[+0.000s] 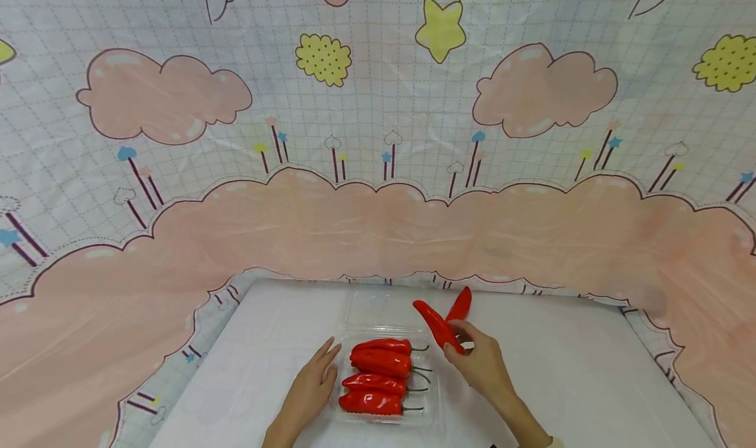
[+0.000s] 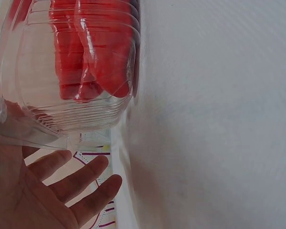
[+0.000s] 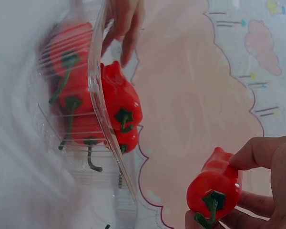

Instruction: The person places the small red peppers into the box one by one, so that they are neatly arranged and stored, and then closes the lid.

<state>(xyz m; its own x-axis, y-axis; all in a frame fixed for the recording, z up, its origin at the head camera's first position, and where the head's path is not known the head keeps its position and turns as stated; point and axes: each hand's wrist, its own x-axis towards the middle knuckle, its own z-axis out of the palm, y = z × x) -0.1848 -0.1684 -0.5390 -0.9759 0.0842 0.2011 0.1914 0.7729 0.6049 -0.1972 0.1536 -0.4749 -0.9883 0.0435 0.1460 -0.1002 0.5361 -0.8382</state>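
My right hand pinches a red pepper between thumb and fingers, above the table and right of a clear plastic box. In the right wrist view the held pepper points its green stem toward the camera. Several red peppers lie side by side in the box, stems to the right. Beside the box's left edge is my left hand, its fingers extended. From the left wrist view, the left hand holds nothing; whether it touches the box I cannot tell.
Another red pepper shows behind the held one, partly hidden by it. The box's clear lid lies folded back toward the far side. A white table carries everything, with a patterned cloth behind it.
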